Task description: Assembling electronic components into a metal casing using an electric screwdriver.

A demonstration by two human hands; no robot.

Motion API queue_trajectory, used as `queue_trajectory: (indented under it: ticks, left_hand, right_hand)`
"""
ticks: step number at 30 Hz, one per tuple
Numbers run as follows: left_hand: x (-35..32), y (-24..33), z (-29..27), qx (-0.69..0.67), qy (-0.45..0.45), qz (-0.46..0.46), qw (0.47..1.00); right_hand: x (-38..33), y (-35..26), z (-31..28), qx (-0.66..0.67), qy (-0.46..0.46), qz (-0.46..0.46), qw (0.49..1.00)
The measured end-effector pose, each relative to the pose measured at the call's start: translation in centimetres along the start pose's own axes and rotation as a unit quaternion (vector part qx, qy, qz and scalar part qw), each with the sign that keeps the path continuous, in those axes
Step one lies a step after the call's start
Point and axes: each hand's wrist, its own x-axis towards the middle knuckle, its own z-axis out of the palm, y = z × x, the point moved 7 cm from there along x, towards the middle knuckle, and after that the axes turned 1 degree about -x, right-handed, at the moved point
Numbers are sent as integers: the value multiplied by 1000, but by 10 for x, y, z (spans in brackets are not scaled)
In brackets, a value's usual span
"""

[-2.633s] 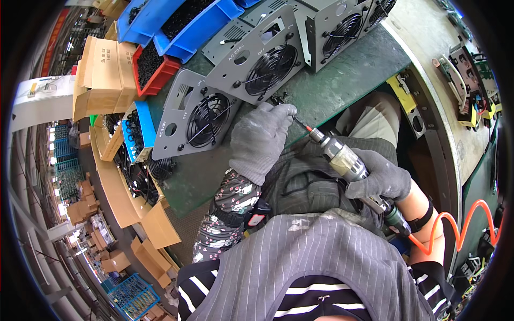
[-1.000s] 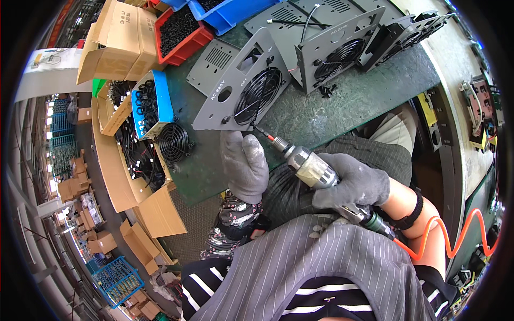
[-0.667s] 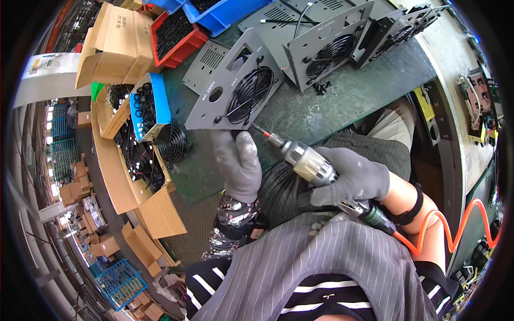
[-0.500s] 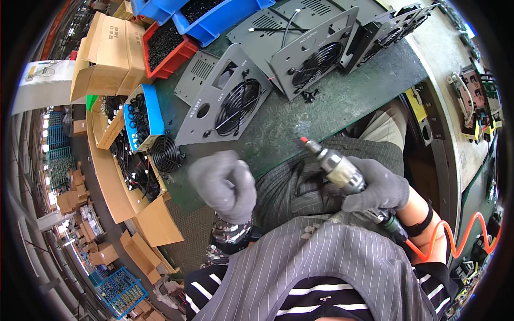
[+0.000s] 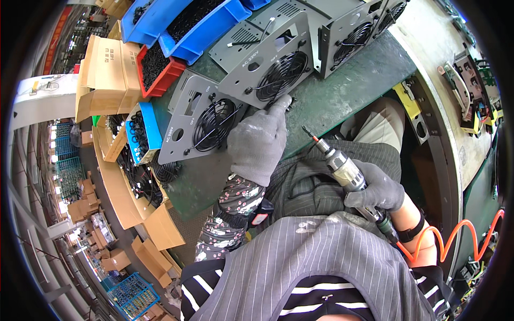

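My left hand point(image 5: 259, 142), in a grey glove, reaches to the lower edge of the middle grey metal panel point(image 5: 227, 83). Its fingers are drawn together, with the index fingertip beside a few small black screws point(image 5: 292, 102) on the table; whatever the fingertips hold is hidden. A round black fan grille point(image 5: 282, 76) is set in that panel. My gloved right hand point(image 5: 381, 187) wraps around a powered screwdriver point(image 5: 342, 170) above my lap. Its bit points up and left, apart from the panels. An orange coiled hose point(image 5: 441, 243) runs from the tool's rear.
Similar fan panels stand left point(image 5: 179, 123) and right point(image 5: 329, 35) on the green table point(image 5: 348, 99). Behind them are blue bins point(image 5: 201, 27) and a red bin point(image 5: 174, 80) of small black parts. Open cardboard boxes point(image 5: 123, 198) flank the table's left side.
My left hand has moved forward and right, from over the table's near edge to the screws by the middle panel. The whole view has shifted slightly; my right hand keeps hold of the screwdriver.
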Motion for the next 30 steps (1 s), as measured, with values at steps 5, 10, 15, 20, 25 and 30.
queue_trajectory:
  ticks: [5, 10, 15, 20, 25, 30]
  left_hand:
    - [-2, -7, 10, -4, 17, -30, 999]
    - [-12, -15, 6, -209, 83, -41, 974]
    - [-42, -36, 17, -605, -109, -224, 756]
    - [-62, -36, 11, -666, -177, -271, 672]
    - [-66, -39, 10, -669, -153, -299, 663]
    - [-66, -47, 8, -628, -170, -283, 705]
  right_hand:
    - [3, 1, 0, 4, -17, -9, 1000]
    - [3, 0, -1, 3, -28, -24, 999]
    - [3, -14, 13, -27, -88, -56, 994]
    - [6, -30, 29, -114, -120, -66, 984]
    - [13, -33, 40, -119, -126, -64, 983]
    - [14, -29, 40, -207, -110, -72, 969]
